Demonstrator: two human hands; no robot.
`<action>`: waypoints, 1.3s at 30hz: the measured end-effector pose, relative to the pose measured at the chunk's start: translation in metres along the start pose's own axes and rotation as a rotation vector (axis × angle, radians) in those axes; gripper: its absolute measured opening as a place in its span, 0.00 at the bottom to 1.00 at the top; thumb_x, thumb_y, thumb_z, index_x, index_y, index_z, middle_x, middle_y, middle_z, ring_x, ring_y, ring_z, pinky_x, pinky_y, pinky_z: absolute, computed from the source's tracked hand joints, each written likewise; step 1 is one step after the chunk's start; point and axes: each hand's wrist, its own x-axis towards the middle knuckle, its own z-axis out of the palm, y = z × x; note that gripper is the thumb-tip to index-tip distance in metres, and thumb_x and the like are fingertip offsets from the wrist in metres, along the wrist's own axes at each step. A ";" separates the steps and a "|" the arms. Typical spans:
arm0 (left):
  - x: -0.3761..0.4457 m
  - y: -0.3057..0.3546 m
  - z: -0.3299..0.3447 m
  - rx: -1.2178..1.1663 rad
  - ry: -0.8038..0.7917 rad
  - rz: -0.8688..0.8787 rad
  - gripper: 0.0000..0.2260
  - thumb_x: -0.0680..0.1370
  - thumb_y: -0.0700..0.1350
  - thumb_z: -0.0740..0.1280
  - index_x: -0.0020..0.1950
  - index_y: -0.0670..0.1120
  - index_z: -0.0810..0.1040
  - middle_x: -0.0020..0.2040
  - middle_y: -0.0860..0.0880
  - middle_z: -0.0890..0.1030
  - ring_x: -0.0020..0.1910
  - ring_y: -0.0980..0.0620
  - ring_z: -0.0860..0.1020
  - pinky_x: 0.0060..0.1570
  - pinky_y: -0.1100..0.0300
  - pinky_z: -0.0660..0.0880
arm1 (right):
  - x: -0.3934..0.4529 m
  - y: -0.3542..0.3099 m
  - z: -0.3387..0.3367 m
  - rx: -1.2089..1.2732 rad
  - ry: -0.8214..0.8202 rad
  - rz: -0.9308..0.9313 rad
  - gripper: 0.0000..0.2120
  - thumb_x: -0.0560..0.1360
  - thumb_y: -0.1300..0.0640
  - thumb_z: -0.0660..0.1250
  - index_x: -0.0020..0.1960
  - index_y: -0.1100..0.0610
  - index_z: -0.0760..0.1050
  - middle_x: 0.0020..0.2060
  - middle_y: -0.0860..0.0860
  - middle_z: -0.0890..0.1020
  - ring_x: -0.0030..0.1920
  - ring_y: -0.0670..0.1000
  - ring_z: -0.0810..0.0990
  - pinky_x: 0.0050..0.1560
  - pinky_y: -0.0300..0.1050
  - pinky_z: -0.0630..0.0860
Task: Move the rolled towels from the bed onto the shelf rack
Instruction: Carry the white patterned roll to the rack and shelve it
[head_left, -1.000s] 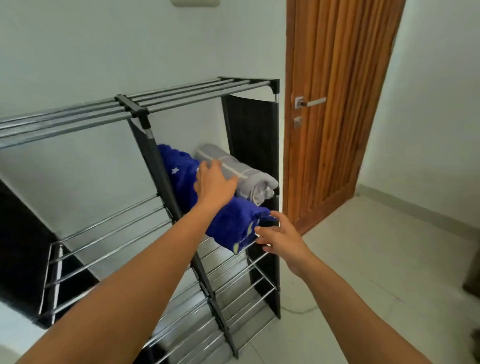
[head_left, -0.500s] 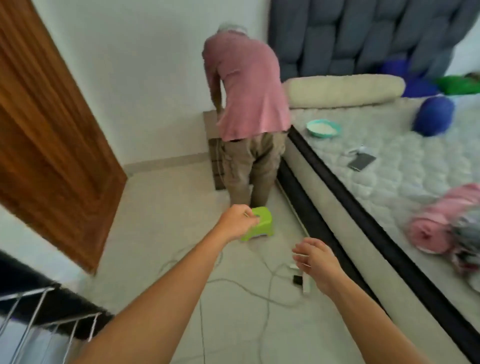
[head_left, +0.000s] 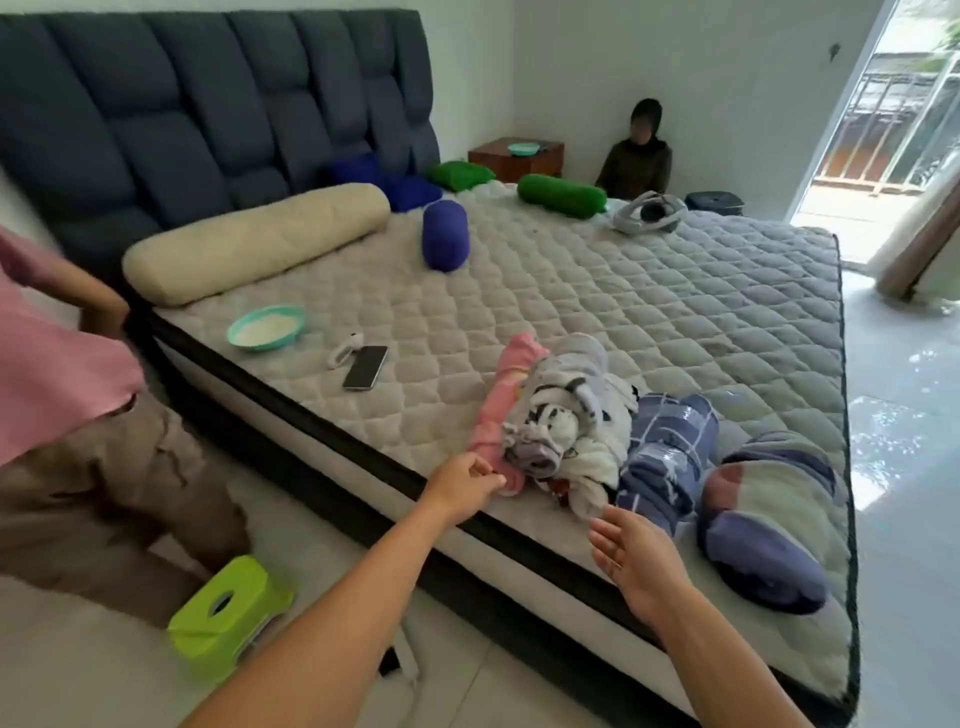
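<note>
The left hand (head_left: 464, 486) is pinching the near end of the pink rolled towel (head_left: 500, 415) at the bed (head_left: 701, 312) edge; the right hand (head_left: 636, 558) is hovering open. Pulling one end alone is risking unrolling it and dragging the white bundle (head_left: 571, 415) touching it.

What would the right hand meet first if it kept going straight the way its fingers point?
Most likely the white patterned towel roll, whose loose end hangs just beyond the open right hand. The blue checked roll lies close beside that line; depth is hard to judge.
</note>
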 end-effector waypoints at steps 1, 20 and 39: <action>0.016 0.013 0.007 0.015 -0.007 0.017 0.11 0.76 0.48 0.69 0.54 0.42 0.78 0.50 0.44 0.80 0.51 0.46 0.79 0.53 0.55 0.74 | 0.008 -0.009 -0.002 0.033 0.008 0.012 0.06 0.78 0.59 0.61 0.51 0.59 0.74 0.39 0.55 0.78 0.36 0.50 0.75 0.38 0.41 0.72; 0.295 0.118 0.025 0.128 -0.243 0.098 0.28 0.71 0.58 0.72 0.64 0.42 0.74 0.61 0.44 0.80 0.57 0.45 0.78 0.57 0.54 0.75 | 0.140 -0.035 0.081 0.119 -0.038 0.316 0.27 0.71 0.38 0.67 0.62 0.55 0.73 0.59 0.55 0.81 0.58 0.59 0.79 0.61 0.55 0.75; 0.338 0.134 0.056 0.041 -0.417 -0.304 0.33 0.70 0.55 0.74 0.70 0.40 0.71 0.65 0.41 0.78 0.62 0.42 0.77 0.51 0.53 0.75 | 0.170 -0.059 0.080 -0.013 -0.014 0.316 0.03 0.69 0.59 0.69 0.43 0.56 0.79 0.39 0.52 0.80 0.35 0.49 0.75 0.32 0.40 0.70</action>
